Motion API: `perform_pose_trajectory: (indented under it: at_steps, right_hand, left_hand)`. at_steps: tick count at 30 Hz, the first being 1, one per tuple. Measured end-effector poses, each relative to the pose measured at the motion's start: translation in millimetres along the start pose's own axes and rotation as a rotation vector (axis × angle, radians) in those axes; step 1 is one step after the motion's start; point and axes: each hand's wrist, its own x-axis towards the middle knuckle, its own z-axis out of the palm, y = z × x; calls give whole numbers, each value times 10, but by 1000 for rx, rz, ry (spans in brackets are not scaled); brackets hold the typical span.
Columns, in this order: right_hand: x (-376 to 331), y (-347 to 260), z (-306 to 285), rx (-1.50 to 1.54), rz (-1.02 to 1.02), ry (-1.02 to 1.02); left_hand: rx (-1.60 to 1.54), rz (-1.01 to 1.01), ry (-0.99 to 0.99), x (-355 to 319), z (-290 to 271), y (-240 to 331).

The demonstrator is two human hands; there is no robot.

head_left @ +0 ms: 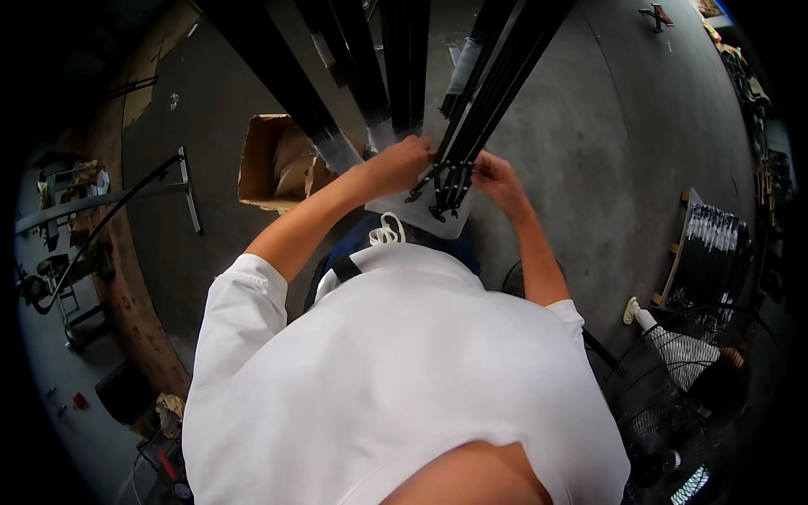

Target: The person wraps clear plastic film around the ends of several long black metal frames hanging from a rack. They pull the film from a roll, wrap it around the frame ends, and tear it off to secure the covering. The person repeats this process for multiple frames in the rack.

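Observation:
A bundle of long thin black rods (492, 93) slants down from the top of the view and ends in small hooked tips over a white sheet (421, 215). My left hand (402, 164) grips the left side of the bundle near its lower end. On the right side of the same end, my right hand (492, 177) pinches the rods. A white cord (385, 231) loops just below the sheet. My white shirt fills the lower half of the view.
Several wider black bars (286, 80) lean in from the top. An open cardboard box (269, 160) lies on the grey concrete floor at the left. A black wire fan guard (673, 396) and a stack of black parts on a pallet (711, 252) stand at the right.

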Motion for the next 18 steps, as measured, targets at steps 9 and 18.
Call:
perform_pose_trajectory:
  at_steps: [9, 18]
  right_hand:
    - [3, 109, 18, -84, 0, 105]
    - [49, 153, -3, -224, 11, 151]
  left_hand:
    - [214, 32, 46, 8, -63, 77]
    - [-1133, -614, 342, -15, 193, 351]
